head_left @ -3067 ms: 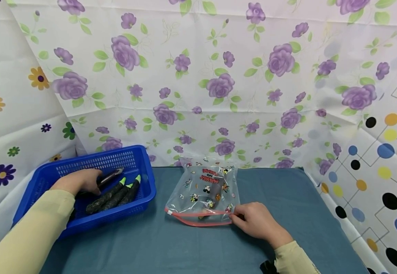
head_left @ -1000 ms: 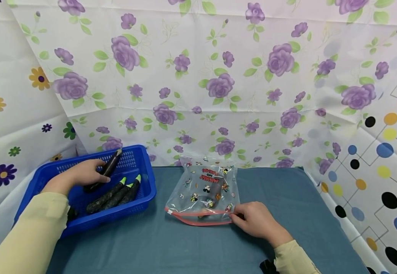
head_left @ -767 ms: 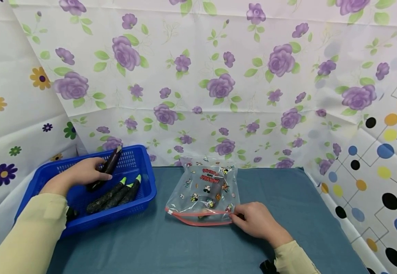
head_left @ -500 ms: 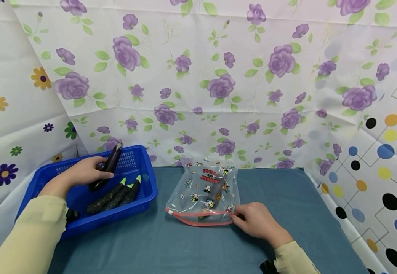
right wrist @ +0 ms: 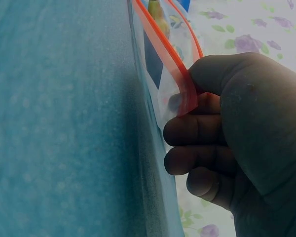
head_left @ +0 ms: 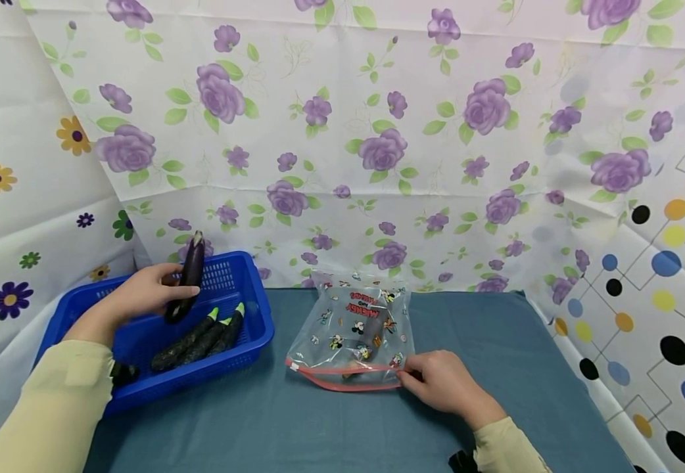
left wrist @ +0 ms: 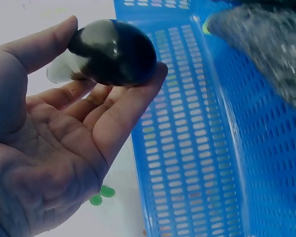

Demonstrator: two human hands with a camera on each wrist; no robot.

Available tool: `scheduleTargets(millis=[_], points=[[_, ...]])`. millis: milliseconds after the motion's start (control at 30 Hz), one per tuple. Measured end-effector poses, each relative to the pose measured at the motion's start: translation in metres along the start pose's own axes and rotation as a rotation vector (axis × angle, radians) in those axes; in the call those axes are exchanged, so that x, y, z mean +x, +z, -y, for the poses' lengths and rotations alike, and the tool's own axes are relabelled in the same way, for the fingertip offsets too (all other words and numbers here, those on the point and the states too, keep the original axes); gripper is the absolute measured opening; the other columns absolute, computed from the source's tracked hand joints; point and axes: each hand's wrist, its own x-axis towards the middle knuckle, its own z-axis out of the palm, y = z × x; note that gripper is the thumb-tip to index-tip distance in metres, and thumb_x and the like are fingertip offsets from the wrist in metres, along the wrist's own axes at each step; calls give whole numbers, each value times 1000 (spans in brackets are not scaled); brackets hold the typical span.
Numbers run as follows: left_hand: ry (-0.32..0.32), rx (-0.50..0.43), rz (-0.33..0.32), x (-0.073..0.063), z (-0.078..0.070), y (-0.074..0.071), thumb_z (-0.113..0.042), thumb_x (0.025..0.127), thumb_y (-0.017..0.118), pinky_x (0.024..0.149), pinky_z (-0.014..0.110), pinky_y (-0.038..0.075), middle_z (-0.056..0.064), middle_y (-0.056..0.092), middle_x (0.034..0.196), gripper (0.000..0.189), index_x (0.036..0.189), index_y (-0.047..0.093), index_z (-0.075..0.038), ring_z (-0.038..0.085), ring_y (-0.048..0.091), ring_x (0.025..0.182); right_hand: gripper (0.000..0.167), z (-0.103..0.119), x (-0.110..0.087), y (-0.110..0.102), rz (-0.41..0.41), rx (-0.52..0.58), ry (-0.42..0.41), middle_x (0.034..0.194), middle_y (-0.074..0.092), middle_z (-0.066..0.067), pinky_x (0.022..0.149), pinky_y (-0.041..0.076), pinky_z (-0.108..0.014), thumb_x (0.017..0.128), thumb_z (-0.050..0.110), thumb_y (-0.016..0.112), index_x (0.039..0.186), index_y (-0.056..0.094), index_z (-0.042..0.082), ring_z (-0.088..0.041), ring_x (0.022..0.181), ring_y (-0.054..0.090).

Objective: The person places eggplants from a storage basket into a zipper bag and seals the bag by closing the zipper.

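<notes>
My left hand (head_left: 147, 289) pinches a dark purple eggplant (head_left: 191, 276) between thumb and fingers, tilted stem-up over the basket. In the left wrist view the rounded, glossy end of the eggplant (left wrist: 121, 52) points at the camera. Below it, several dark cucumbers (head_left: 200, 341) with light green tips lie in the blue basket (head_left: 259, 328). My right hand (head_left: 443, 381) pinches the near right corner of a clear printed zip bag (head_left: 330, 328), which lies flat with its red-edged mouth slightly parted. Something dark and long with a greenish stem end (right wrist: 158, 17) is inside the bag.
A blue-green cloth (head_left: 295, 433) covers the table. Floral sheets (head_left: 330, 164) hang behind, and a dotted sheet (head_left: 644, 295) hangs on the right. A small black object (head_left: 462, 461) sits by the right cuff.
The left hand has picked the eggplant up from the basket floor, raising it and turning it more upright. The right hand has stayed at the bag's corner.
</notes>
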Motion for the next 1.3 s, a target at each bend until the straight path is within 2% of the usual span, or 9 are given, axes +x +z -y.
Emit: scheduleTargets(millis=[100, 200, 333, 500, 633, 700, 800, 1133, 1300], points=[[-7, -65, 11, -1, -4, 0, -48, 113, 65, 97, 60, 64, 46, 40, 158, 97, 170, 17, 14, 57, 59, 134, 29, 0, 0, 0, 3, 4, 2, 65, 53, 25, 53, 39, -23, 106, 22, 77, 80, 71, 32, 5, 53, 44], [1, -152, 11, -2, -9, 1, -47, 114, 63, 102, 63, 61, 48, 30, 165, 97, 171, 13, 14, 60, 53, 141, 29, 0, 0, 0, 2, 6, 1, 65, 54, 25, 53, 40, -23, 106, 21, 77, 80, 71, 32, 5, 53, 44], [41, -279, 5, -1, -15, 4, -44, 115, 63, 99, 56, 64, 44, 31, 166, 95, 172, 12, 12, 56, 52, 143, 29, 0, 0, 0, 2, 7, 1, 65, 54, 25, 53, 40, -23, 106, 22, 77, 80, 71, 32, 5, 53, 44], [77, -427, 18, -1, -24, 8, -42, 116, 63, 95, 45, 66, 38, 38, 165, 91, 174, 13, 7, 38, 61, 138, 28, 0, 0, 0, 8, 2, 4, 65, 54, 25, 53, 40, -23, 107, 23, 77, 81, 71, 32, 5, 53, 44], [104, -514, 26, -3, -32, 10, -39, 116, 62, 95, 42, 66, 36, 42, 163, 87, 175, 15, 4, 17, 71, 123, 27, 0, 0, 0, 9, 7, 6, 66, 55, 25, 53, 41, -23, 106, 22, 78, 82, 72, 32, 5, 54, 45], [120, -545, 31, -4, -37, 11, -38, 117, 62, 95, 42, 66, 36, 43, 162, 84, 175, 18, 3, 11, 73, 117, 27, 0, 0, 0, 9, 10, 8, 67, 56, 24, 54, 41, -23, 106, 22, 77, 82, 72, 32, 5, 54, 46], [140, -583, 43, -5, -45, 14, -35, 118, 61, 95, 42, 66, 37, 43, 159, 80, 174, 20, 4, 11, 74, 115, 27, 1, -1, 0, 9, 16, 6, 67, 56, 25, 54, 42, -23, 106, 22, 77, 82, 73, 32, 5, 54, 46], [174, -650, 59, -13, -66, 24, -33, 118, 60, 95, 41, 65, 28, 62, 144, 72, 170, 28, 6, 21, 77, 118, 28, 1, 0, 0, -3, 10, -3, 65, 54, 25, 53, 40, -23, 107, 22, 78, 81, 71, 32, 5, 53, 44], [189, -686, 82, -16, -73, 31, -32, 118, 59, 97, 43, 65, 27, 62, 145, 75, 171, 23, 6, 22, 77, 119, 27, 1, 0, 0, -4, 6, -5, 66, 55, 25, 54, 41, -23, 106, 22, 78, 81, 72, 32, 6, 54, 45]])
